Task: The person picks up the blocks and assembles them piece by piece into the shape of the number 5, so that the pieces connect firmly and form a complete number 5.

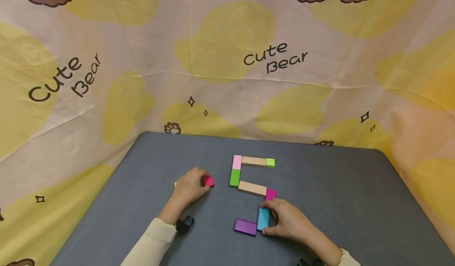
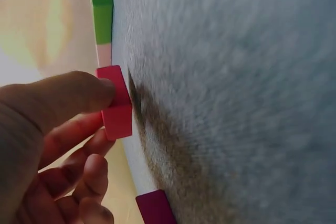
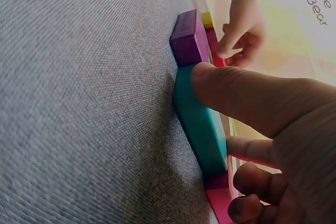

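Note:
My left hand [image 1: 190, 185] pinches a pinkish-red block [image 1: 209, 182] between thumb and fingers; in the left wrist view the same red block [image 2: 116, 103] casts a shadow on the table. On the right, my right hand [image 1: 289, 221] holds a blue block [image 1: 263, 219] lengthwise, thumb at its near end and a finger at its far end. In the right wrist view this blue block [image 3: 199, 119] lies on the tabletop. A purple block [image 1: 245, 227] touches its near left side. Beyond its far end sits a magenta block [image 1: 271, 194], partly behind my fingers.
Further back, a wooden block [image 1: 252, 188], a green block [image 1: 234, 178], a pink block [image 1: 237, 162], another wooden block [image 1: 254, 161] and a lime block [image 1: 270, 163] continue the winding line on the grey table [image 1: 337, 187]. A yellow block [image 1: 175, 184] peeks out behind my left hand.

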Motion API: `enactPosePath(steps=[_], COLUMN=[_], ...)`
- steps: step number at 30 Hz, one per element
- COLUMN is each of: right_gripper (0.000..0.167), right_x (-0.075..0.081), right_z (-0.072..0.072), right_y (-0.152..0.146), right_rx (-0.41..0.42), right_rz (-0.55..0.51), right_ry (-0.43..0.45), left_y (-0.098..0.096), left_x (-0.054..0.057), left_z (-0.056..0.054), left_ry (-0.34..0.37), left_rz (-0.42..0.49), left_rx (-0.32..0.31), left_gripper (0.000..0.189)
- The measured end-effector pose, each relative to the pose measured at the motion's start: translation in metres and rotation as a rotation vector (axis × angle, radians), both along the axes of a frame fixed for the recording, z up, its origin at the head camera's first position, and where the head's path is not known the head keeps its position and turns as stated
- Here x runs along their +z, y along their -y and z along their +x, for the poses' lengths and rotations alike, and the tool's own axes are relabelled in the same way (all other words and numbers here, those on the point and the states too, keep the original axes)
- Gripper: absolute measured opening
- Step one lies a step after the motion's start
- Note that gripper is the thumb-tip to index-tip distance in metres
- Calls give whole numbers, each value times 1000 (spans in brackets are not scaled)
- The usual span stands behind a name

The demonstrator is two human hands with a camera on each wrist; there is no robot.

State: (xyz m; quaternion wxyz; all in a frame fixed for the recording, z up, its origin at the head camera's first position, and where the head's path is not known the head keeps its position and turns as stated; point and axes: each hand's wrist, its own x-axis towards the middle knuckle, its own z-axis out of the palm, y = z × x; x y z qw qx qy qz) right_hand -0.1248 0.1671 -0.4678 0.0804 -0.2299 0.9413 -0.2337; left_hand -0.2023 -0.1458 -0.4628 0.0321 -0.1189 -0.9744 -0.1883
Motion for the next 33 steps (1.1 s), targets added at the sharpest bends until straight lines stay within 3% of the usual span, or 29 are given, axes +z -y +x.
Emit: enactPosePath(steps=[6, 13, 21, 33], right_gripper=[59, 58, 58, 59], right_x=[-1, 2, 2, 3], right_z=[-2, -1, 1, 2], right_y=[-2, -1, 0, 1], right_rx=[-9, -15, -23, -28], right_rz=[-47, -49, -53, -44], right_ry=[50, 52, 67, 65], left_y=[-5, -10, -14, -23], left_x=[0, -1, -3, -5], left_z=[14, 30, 39, 49], left_ry=[-40, -38, -28, 7], left_rz=[61, 38, 16, 27], left_rx=[-77, -152, -290, -383], left_gripper=[22, 26, 30, 26])
